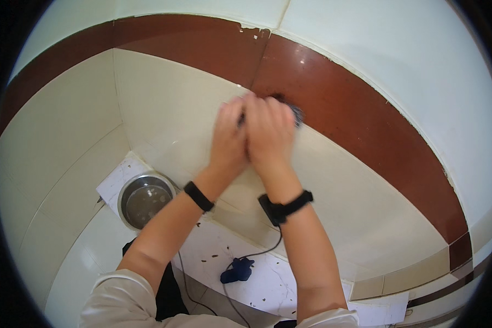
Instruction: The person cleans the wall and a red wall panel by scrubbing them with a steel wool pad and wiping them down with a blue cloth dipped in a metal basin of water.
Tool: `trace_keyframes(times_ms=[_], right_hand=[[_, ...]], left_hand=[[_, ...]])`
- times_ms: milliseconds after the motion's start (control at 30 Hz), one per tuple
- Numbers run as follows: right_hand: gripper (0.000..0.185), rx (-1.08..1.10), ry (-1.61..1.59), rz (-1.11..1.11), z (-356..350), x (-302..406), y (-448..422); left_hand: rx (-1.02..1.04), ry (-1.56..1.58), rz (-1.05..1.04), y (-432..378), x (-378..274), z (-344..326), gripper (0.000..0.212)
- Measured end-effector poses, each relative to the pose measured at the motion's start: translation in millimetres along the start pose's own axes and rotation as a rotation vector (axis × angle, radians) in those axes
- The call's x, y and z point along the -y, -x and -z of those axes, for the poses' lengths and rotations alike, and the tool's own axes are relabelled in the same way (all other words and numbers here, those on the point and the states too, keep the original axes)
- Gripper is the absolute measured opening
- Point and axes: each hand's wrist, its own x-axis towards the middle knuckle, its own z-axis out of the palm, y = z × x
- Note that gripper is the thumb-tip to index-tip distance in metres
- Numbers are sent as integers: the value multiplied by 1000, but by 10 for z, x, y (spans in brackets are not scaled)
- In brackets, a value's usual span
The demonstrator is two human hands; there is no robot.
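Observation:
Both of my hands are raised side by side against a tiled wall, blurred by motion. My right hand (270, 131) presses over a dark scrubbing pad or cloth (297, 115), which shows past its fingers at the lower edge of a red-brown tile band (336, 94). Just left of it, and touching it, is my left hand (229, 135). A bit of dark material shows between the two hands; whether the left hand also grips it is hidden. Below them, a metal bowl (170, 184) of murky, foamy water stands on a white marble-patterned ledge (270, 283).
A crumpled navy cloth (238, 270) lies on the ledge among small brown bits. A thin cable (270, 249) runs down from my right wristband (285, 209), past the cloth. Cream tiles (172, 90) meet at a wall corner on the left.

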Motion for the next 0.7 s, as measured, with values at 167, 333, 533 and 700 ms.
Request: trace_keyframes(times_ms=[167,333,533,700], right_hand=[[32,-288,176,-82,478,-492,650],[27,-211,36,1,379,-465,484],[26,-131,-52,99,-114,-74,-93],[30,-273,20,76,262,-464,389]], left_hand=[[66,-179,-376,158,-659,-618,34],[59,220,248,62,-692,-459,31],[104,-311,109,-123,-161,45,37],[-45,-385,-135,44,-598,-506,48]])
